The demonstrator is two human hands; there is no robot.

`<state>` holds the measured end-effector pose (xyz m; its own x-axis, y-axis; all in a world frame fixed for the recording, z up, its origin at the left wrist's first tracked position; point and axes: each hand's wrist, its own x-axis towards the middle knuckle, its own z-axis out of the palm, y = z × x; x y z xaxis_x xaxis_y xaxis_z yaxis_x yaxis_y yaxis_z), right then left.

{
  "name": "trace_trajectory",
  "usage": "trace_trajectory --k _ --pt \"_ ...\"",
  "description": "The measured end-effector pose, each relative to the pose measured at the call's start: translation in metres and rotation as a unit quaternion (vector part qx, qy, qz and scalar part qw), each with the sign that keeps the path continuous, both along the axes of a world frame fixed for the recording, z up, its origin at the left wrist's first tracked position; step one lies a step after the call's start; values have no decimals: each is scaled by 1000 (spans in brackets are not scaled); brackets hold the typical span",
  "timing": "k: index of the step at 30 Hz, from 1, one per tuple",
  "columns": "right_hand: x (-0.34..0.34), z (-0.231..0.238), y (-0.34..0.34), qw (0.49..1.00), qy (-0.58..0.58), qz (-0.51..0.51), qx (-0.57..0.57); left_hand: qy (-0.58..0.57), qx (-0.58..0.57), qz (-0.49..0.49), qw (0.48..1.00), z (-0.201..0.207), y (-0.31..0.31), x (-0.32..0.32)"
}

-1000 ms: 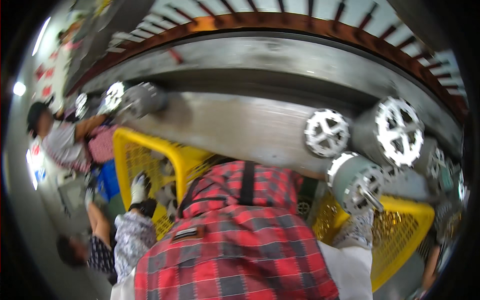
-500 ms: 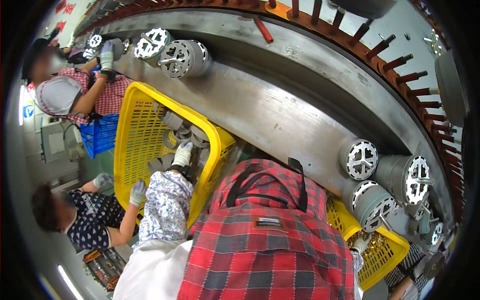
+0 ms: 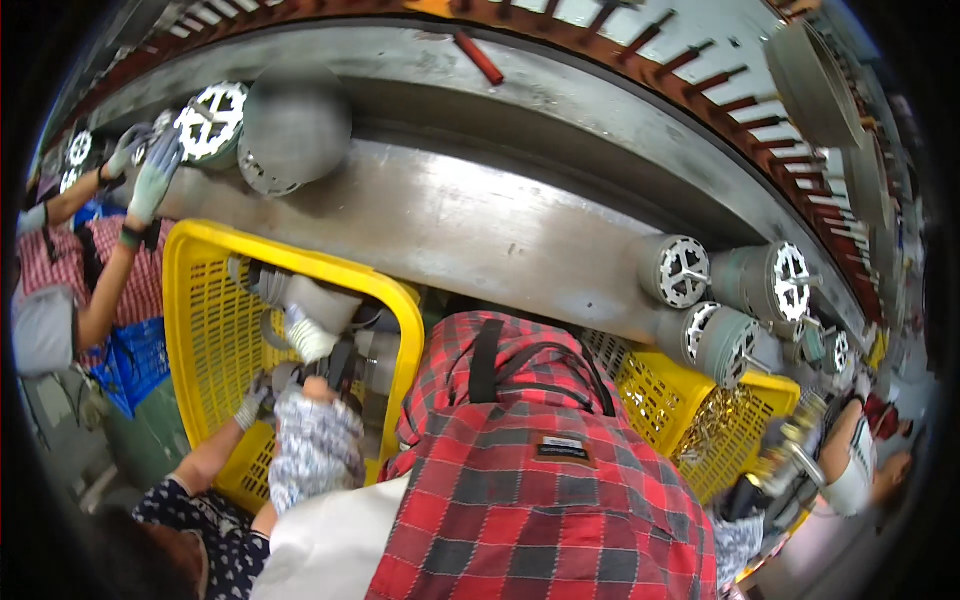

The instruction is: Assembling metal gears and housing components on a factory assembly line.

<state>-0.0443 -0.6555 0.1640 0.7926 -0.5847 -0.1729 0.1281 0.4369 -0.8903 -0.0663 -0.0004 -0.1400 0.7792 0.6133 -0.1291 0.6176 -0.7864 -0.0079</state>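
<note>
My left hand (image 3: 309,338), in a pale glove with a dark wrist band, is down inside a yellow basket (image 3: 185,330). Its fingertips meet a light grey ring (image 3: 322,301); blur hides whether they grip it. More grey rings (image 3: 268,287) lie around it. At the lower right, my right hand (image 3: 770,452) is blurred and partly hidden behind golden metal pieces (image 3: 792,440), which it seems to hold. Beside it stands a second yellow basket (image 3: 660,395) with a heap of small golden pieces (image 3: 714,418).
On the metal bench (image 3: 480,210) stand grey cylinders with slotted white ends, such as one cylinder (image 3: 683,272); a far-left one (image 3: 295,130) is blurred. A red rod (image 3: 478,58) lies behind. Co-workers' gloved hands (image 3: 157,172) are at the left; another co-worker's hand (image 3: 253,400) reaches the basket.
My right hand has come up out of the golden pieces and moved right. The left hand has shifted among the rings. My view has turned, and the lower-left co-worker's hand now reaches into the basket.
</note>
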Motion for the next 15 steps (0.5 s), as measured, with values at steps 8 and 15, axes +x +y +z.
trace_trajectory --k 8,15 --pt "86 -97 90 818 269 504 -71 -316 -293 -224 874 224 -109 108" --pt "132 -113 100 621 105 765 -132 -66 -155 -640 749 102 -264 190"
